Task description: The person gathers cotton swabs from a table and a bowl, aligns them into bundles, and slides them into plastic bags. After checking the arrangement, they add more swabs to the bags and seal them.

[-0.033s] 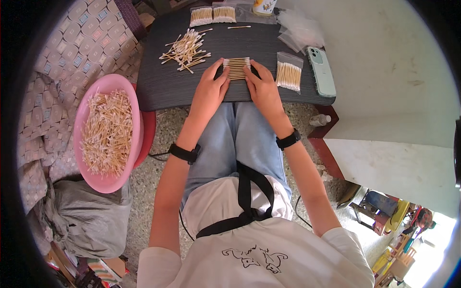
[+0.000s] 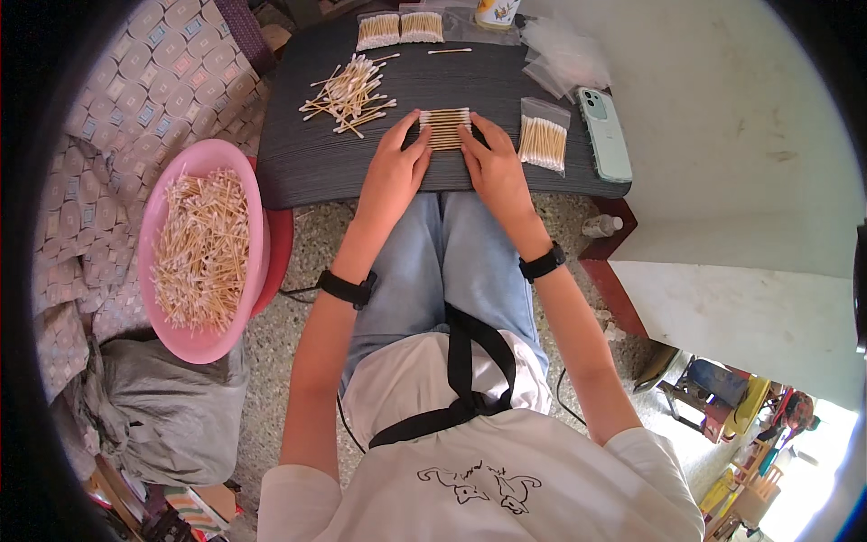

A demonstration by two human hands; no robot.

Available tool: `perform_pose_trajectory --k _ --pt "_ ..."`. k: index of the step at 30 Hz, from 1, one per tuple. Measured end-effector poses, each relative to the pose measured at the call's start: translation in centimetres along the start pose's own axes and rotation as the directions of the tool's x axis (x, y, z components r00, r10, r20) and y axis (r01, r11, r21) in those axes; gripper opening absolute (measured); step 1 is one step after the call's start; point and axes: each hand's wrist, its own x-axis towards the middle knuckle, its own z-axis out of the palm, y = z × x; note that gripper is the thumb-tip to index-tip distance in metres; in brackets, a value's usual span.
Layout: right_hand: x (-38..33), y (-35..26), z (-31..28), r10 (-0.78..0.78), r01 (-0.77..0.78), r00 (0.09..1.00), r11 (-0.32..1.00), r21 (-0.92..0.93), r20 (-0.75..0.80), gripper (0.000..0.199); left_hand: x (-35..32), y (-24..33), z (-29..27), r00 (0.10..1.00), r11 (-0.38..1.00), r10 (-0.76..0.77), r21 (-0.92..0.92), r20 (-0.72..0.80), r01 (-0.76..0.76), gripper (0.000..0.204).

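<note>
On the dark table (image 2: 307, 167), cotton swabs lie side by side in a neat flat row (image 2: 445, 132), their sticks running left to right. My left hand (image 2: 396, 167) closes on the row's left end, fingers and thumb against the white tips. At the right end, my right hand (image 2: 493, 164) grips it the same way. Beyond my left hand is a loose, crisscrossed pile of cotton swabs (image 2: 347, 94). A clear bag of cotton swabs (image 2: 543, 141) lies just right of my right hand. One single swab (image 2: 450, 51) rests farther back.
Two filled swab bags (image 2: 400, 30) lie at the far edge beside a patterned cup (image 2: 497, 13). Clear plastic bags (image 2: 567, 56) and a pale green phone (image 2: 606, 135) occupy the right side. A pink basin (image 2: 258, 237) full of swabs stands at left. A wall (image 2: 722, 135) borders the table's right.
</note>
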Motion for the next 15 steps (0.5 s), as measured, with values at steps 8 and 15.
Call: perform_pose_trajectory --k 8,15 --pt "0.23 -0.61 -0.79 -0.095 0.094 0.995 0.994 -0.06 -0.009 0.022 -0.03 0.08 -0.22 0.998 0.998 0.051 0.049 -0.042 -0.049 0.024" --pt "0.27 -0.06 -0.77 -0.108 0.107 0.993 0.994 0.023 0.045 0.02 0.26 0.05 -0.32 0.995 0.996 0.087 0.021 -0.047 -0.086 0.022"
